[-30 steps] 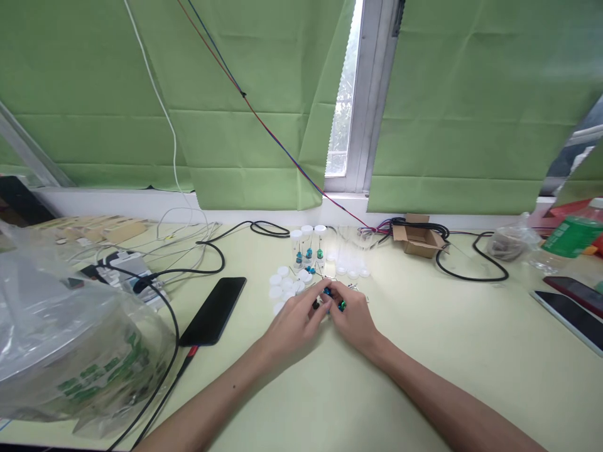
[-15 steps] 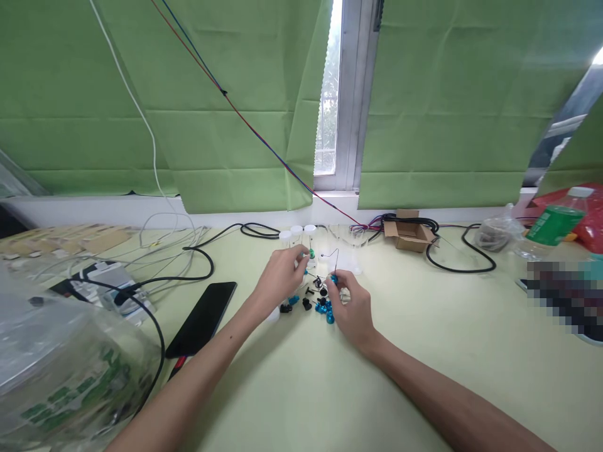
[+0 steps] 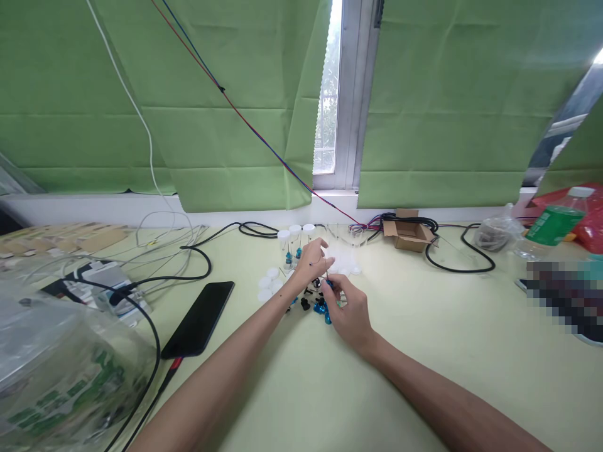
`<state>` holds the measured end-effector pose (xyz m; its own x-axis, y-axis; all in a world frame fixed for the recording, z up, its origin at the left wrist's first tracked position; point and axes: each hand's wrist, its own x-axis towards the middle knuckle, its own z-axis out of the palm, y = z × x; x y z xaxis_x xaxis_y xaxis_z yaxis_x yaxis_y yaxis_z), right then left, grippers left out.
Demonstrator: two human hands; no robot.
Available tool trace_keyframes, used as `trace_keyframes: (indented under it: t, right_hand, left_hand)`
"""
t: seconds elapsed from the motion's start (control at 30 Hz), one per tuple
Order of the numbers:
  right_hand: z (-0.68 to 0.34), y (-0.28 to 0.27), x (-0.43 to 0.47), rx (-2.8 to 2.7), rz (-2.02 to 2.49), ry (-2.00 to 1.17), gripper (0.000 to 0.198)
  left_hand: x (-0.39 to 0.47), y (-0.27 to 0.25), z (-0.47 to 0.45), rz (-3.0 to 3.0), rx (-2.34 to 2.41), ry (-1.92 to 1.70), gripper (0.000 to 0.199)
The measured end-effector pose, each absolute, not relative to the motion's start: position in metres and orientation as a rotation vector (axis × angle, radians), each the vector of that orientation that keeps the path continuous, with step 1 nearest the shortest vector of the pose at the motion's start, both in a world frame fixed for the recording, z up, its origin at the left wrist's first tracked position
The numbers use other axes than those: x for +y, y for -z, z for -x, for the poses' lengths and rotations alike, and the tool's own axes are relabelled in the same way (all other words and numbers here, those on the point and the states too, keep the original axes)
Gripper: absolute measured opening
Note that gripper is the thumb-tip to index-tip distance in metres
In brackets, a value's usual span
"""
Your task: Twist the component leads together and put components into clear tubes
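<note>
My right hand [image 3: 351,307] pinches a small blue part [image 3: 330,284] between thumb and fingertips, and a thin wire stands up from it. Reaching across from the left, my left hand [image 3: 311,260] has its fingertips apart beside the top of that wire; whether they touch it I cannot make out. Below the hands lies a loose pile of small blue pieces [image 3: 321,308] and black pieces [image 3: 306,304]. Behind my left hand stand several clear vials with white lids [image 3: 283,235], blue parts [image 3: 288,257] showing inside. White round caps [image 3: 264,284] lie left of my wrist.
A black phone [image 3: 200,320] lies to the left, beside a plastic bag [image 3: 61,376] and tangled cables [image 3: 202,254]. At the back stands an open cardboard box [image 3: 409,237]. A bottle with a green label [image 3: 556,223] and a red bag [image 3: 593,223] are at the right.
My left hand has moved right, away from a vial with a green piece, to the wire at my right hand. The blue part stays in my right hand; its wire now leans left.
</note>
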<state>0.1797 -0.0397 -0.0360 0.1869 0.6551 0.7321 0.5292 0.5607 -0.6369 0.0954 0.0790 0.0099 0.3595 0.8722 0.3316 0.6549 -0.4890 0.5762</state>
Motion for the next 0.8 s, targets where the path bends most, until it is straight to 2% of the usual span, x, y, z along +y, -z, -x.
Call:
trace_keyframes:
  t: [0.8]
  right_hand:
    - [-0.179, 0.038, -0.039, -1.497, 1.073, -0.197, 0.016]
  left_hand:
    - [0.089, 0.006, -0.114, -2.104, 1.458, -0.980, 0.020]
